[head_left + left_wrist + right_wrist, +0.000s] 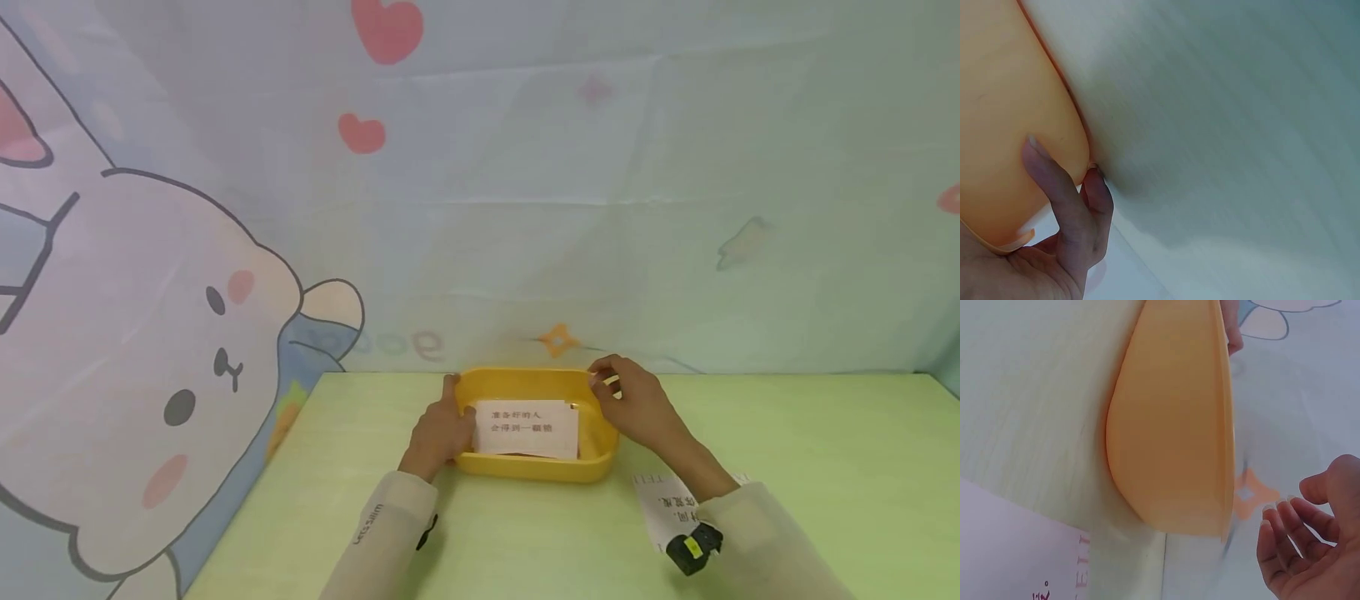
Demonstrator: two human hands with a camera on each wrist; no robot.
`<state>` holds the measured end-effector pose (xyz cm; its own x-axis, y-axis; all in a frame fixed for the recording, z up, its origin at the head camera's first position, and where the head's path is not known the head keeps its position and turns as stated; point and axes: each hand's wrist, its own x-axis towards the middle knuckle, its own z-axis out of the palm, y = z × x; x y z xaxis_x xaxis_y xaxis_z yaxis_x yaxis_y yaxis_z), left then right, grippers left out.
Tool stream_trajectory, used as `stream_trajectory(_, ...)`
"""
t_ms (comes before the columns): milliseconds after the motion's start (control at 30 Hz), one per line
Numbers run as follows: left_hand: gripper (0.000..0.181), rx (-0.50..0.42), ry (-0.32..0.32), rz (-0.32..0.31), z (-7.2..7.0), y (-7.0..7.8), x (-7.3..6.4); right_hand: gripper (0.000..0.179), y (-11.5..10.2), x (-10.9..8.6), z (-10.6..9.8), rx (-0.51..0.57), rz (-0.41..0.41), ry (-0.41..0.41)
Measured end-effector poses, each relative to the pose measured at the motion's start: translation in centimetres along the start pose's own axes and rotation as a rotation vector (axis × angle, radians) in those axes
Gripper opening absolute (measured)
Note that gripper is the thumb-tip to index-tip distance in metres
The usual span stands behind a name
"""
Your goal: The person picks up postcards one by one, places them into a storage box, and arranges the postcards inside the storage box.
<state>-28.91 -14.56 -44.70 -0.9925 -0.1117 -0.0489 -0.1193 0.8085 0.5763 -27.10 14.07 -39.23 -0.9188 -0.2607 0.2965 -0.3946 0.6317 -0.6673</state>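
A yellow plastic tub (534,472) with rounded corners stands at the back of the table. White paper cards (527,429) with printed Chinese characters lie inside it. My left hand (441,432) grips the tub's left end, thumb over the rim; the left wrist view shows fingers (1069,206) against the outer wall and near the base. At the back right corner of the tub is my right hand (637,402). The right wrist view shows that hand (1310,544) just apart from the rim, fingers loosely bent and nothing between them.
Beneath the right forearm, a printed white sheet (660,508) lies on the pale green table (825,467). A cloth backdrop (525,208) with hearts and a cartoon rabbit hangs right behind the table's far edge.
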Motion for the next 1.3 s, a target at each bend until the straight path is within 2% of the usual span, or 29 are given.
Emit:
stream_trajectory(267, 0.059, 0.01, -0.004, -0.008, -0.1, 0.0, 0.1, 0.032, 0.8, -0.8, -1.3, 0.001, 0.001, 0.026)
stream_trajectory(467, 0.059, 0.004, -0.005, -0.013, -0.2, 0.1, 0.0, 0.041, 2.2, -1.7, -2.6, 0.004, 0.045, 0.028)
stream_trajectory(633, 0.059, -0.003, 0.002, -0.01, -0.3, 0.2, -0.2, 0.038, 3.0, -2.3, -3.6, 0.011, 0.061, 0.025)
stream_trajectory(733, 0.058, -0.003, 0.002, -0.014, -0.3, 0.2, -0.3, 0.033, 3.3, -2.6, -4.2, -0.007, 0.038, 0.0)
stream_trajectory(833, 0.059, -0.002, -0.004, -0.019, -0.2, 0.2, -0.2, 0.026, 3.8, -2.7, -4.6, -0.044, -0.007, -0.052)
stream_trajectory(967, 0.059, -0.001, -0.003, -0.012, -0.2, 0.2, -0.2, 0.027, 4.7, -3.1, -4.9, -0.101, -0.063, -0.154)
stream_trajectory(1133, 0.058, 0.013, 0.005, -0.004, -0.2, 0.2, -0.2, 0.043, 5.5, -3.7, -4.9, -0.153, -0.117, -0.29)
stream_trajectory(1300, 0.059, 0.018, -0.001, -0.011, -0.3, 0.3, -0.2, 0.064, 5.9, -4.3, -4.9, -0.195, -0.118, -0.451)
